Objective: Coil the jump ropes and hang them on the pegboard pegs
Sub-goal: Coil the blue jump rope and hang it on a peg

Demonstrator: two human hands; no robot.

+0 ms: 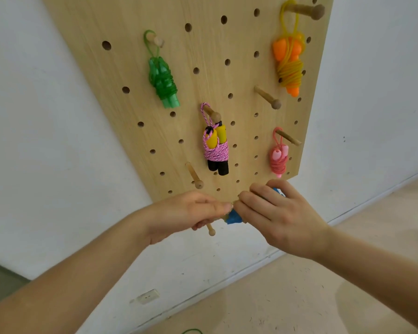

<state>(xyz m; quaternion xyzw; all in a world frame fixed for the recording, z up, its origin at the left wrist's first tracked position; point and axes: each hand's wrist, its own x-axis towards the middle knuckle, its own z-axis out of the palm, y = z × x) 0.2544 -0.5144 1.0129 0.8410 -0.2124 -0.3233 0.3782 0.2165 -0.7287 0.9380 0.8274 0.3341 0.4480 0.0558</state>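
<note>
**Hanging stage, task near its end.** Four coiled ropes already hung on the pegboard (121, 68): a green rope (163, 83) upper left, an orange rope (288, 66) upper right, a speckled pink rope (216, 150) in the middle and a coral rope (278, 160) lower right. The blue rope (233, 218) was not yet hung. You held it at the board's bottom edge, just beside a low peg (211, 231).

Your right hand (280, 213) gripped the blue bundle with curled fingers, which hid most of it. Your left hand (191, 213) had its thumb and forefinger pinched together at the bundle's top, apparently on its loop, though the loop itself was hidden.

A green strand (191, 331) on the floor suggests that one more rope may be left to coil.
</note>
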